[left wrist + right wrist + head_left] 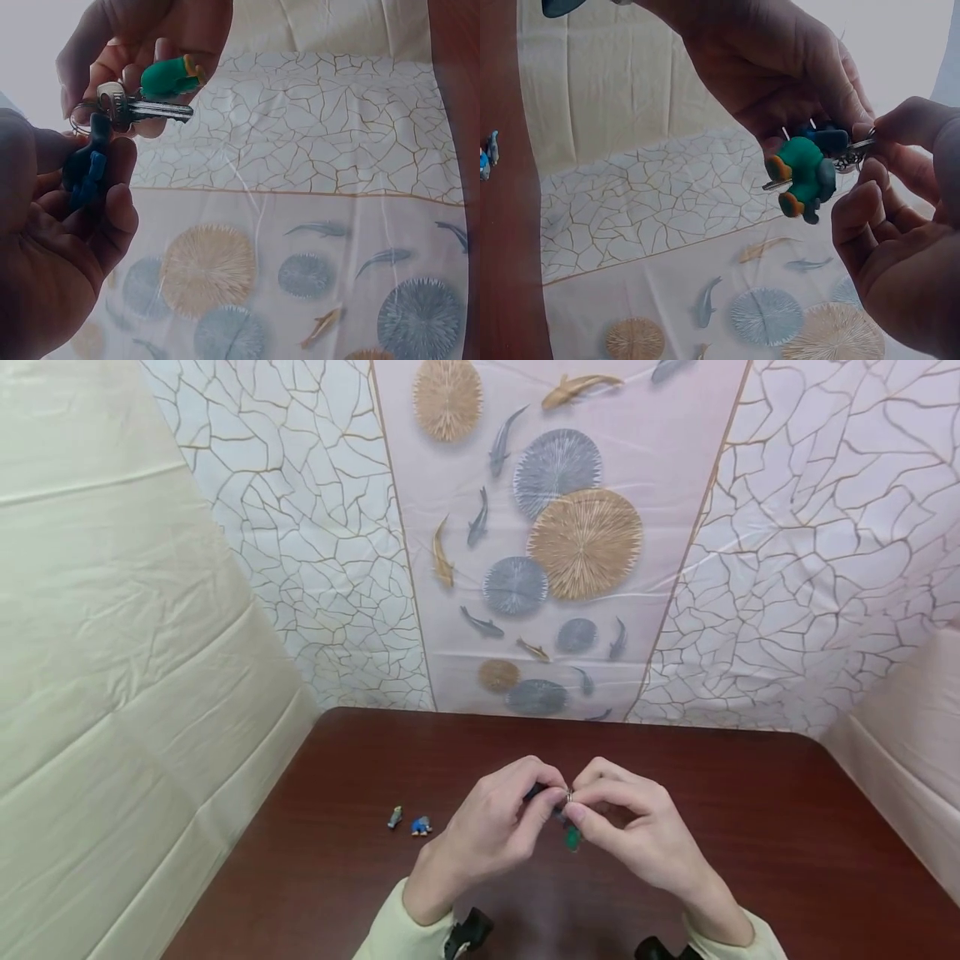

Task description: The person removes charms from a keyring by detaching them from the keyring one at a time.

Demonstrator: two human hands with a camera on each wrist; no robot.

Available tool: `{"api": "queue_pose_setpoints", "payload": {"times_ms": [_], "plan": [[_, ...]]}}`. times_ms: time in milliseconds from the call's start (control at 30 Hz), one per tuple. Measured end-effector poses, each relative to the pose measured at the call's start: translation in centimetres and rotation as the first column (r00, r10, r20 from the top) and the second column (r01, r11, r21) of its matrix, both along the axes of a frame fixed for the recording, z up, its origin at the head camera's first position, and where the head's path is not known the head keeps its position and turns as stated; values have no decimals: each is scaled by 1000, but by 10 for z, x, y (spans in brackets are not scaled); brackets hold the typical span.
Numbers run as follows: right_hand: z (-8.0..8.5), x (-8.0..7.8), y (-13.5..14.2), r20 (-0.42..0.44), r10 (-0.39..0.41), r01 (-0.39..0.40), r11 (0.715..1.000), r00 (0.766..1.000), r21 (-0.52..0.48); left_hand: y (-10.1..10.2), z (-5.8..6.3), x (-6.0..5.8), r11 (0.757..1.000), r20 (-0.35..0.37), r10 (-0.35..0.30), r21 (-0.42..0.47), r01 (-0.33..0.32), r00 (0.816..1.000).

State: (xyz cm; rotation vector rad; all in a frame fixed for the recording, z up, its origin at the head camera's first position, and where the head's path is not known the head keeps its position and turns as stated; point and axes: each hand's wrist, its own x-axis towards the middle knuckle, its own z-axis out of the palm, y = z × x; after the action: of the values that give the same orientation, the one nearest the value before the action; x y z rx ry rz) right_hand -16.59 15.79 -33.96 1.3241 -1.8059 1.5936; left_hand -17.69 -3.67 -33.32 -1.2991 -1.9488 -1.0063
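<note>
A: Step in hand?
B: Looks like working the dark blue charm (85, 169) on or off the key ring (570, 795) (can't tell which).
A: Fingers?
B: Left hand (487, 818) pinches the dark blue charm close to the key ring; right hand (645, 822) pinches the key ring itself.
A: Where's it all?
B: Above the table (345, 893), between both hands, key (161, 111) and green charm (165, 79) alongside. Two small figures (422, 826) on the table, beyond the left wrist.
A: Next move?
B: Probably calls for a steady right pinch while the left guides the charm.
</note>
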Motion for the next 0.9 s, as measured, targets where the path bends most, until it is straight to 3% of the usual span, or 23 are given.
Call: {"api": "queue_pose_setpoints", "payload": {"times_ms": [533, 900], "plan": [[-3, -2, 0, 58, -16, 15, 1000, 998, 20, -1, 3, 1, 999, -88, 26, -32, -29, 996], [-6, -5, -1, -20, 3, -3, 1000, 1000, 13, -2, 2, 0, 998, -72, 58, -35, -61, 996]]}}
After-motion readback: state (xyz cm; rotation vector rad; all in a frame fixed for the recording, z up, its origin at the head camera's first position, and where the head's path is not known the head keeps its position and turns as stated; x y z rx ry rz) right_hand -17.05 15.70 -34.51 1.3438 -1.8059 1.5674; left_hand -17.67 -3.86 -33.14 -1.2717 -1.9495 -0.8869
